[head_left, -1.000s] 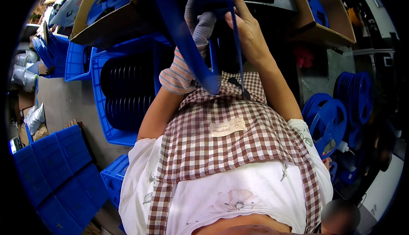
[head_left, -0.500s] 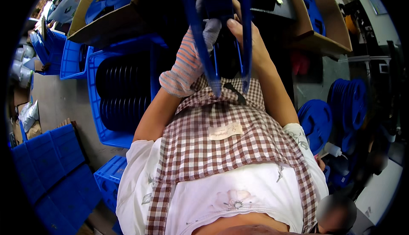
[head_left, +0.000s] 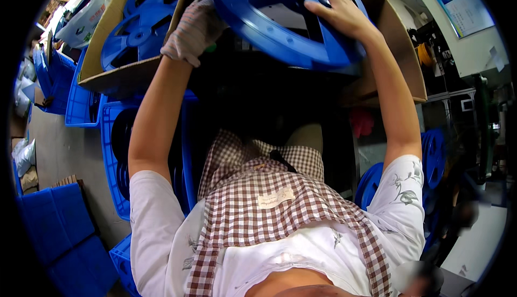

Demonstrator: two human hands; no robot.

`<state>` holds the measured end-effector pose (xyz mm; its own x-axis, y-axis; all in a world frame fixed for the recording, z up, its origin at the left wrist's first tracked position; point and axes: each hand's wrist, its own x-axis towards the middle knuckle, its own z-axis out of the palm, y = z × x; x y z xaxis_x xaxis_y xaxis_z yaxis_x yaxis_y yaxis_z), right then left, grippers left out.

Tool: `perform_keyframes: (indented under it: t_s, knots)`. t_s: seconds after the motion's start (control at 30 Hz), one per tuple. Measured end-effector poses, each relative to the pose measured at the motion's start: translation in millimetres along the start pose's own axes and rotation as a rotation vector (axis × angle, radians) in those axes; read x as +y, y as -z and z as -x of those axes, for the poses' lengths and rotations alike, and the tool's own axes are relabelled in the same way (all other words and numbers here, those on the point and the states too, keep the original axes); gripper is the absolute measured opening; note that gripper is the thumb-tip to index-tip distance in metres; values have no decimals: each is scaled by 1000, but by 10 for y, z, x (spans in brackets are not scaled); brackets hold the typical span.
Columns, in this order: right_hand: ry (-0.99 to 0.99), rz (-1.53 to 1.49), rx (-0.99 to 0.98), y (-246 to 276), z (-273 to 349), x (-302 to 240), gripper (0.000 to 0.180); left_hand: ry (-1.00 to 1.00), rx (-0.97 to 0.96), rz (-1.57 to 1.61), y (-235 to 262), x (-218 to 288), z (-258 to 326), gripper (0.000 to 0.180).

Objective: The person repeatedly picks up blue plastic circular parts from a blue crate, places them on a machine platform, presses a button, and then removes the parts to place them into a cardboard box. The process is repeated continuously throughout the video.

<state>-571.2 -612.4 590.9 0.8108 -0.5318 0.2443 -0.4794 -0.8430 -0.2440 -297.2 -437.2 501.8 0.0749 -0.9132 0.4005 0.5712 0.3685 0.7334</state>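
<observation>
A large blue plastic reel (head_left: 272,36) with wide cut-outs is held up, tilted, at the top middle, above the dark work area. My left hand (head_left: 196,30), in a striped knit glove, grips its left rim; the fingertips are hidden behind the edge. My bare right hand (head_left: 347,17) holds the reel from the right, two fingers lying over its face near a cut-out and the rest of the grip partly hidden.
An open cardboard box (head_left: 124,79) with blue reels (head_left: 137,37) stands at the left; another carton (head_left: 401,55) is at the right. A blue crate (head_left: 116,189) of black discs sits beside my left arm. More blue reels (head_left: 369,184) stand beyond my right arm.
The reel, edge-on and close to my body before, has swung up and away, now showing its broad face. My hands have moved farther out and apart, to its two sides.
</observation>
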Motion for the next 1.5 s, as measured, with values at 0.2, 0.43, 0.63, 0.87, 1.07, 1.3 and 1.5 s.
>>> perform_keyframes:
  t_s: [0.2, 0.43, 0.63, 0.87, 1.07, 1.3, 1.5]
  knots:
    - [-126, 115, -226, 122, -1127, -129, 82, -150, 172, -455, 591, 121, -715, 54]
    - [51, 65, -152, -316, -1587, 186, 80, 100, 405, 2, 657, 208, -716, 28]
    - [123, 189, -129, -291, -1602, -40, 75, 148, 603, -73, 764, 214, -648, 28]
    - [227, 315, -212, -3, -1403, 29, 61, -77, 170, -1449, 606, 267, -244, 30]
    - [4, -372, 442, -139, -270, 384, 49, -194, 657, -1452, -129, 255, 632, 55]
    - [-265, -446, 229, -1004, 772, 1037, 83, -10, 713, -1734, 23, -347, 775, 84]
    - [-227, -177, 259, -1063, 758, 862, 74, -39, 776, -1682, -8, -313, 839, 73]
